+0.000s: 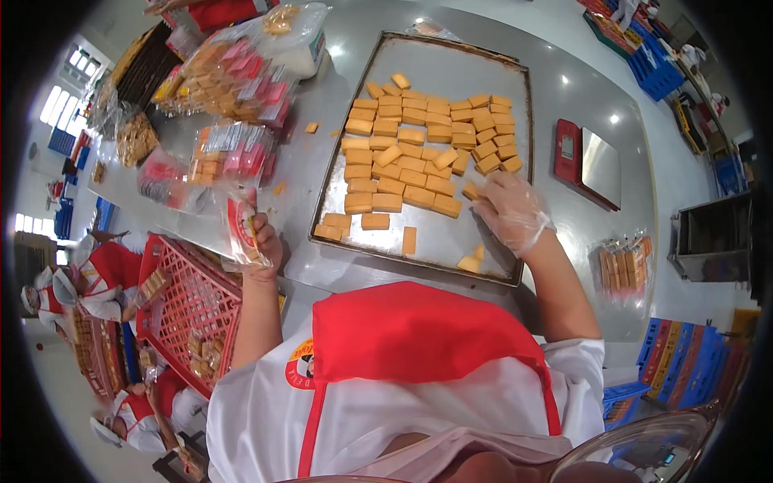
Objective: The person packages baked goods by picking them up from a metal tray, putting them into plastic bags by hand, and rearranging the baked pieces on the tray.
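Rows of rectangular golden biscuits [411, 161] lie on a metal baking tray [342, 245] in front of me. My right hand [511, 211], in a clear plastic glove, is over the tray's right side. Its fingers are bent, with a biscuit [471, 191] at the fingertips. Left of the tray, my left hand [264, 241] is closed on a clear plastic bag [241, 229] with a red and yellow label. The bag's contents cannot be made out. A few biscuits and broken pieces [469, 263] lie apart near the tray's front edge.
Filled biscuit packs [233, 80] are heaped at the table's back left. A red scale [568, 149] with a metal plate stands right of the tray, and a packed bag of biscuits [624, 267] lies nearer me. A pink crate [193, 302] sits at left, near co-workers.
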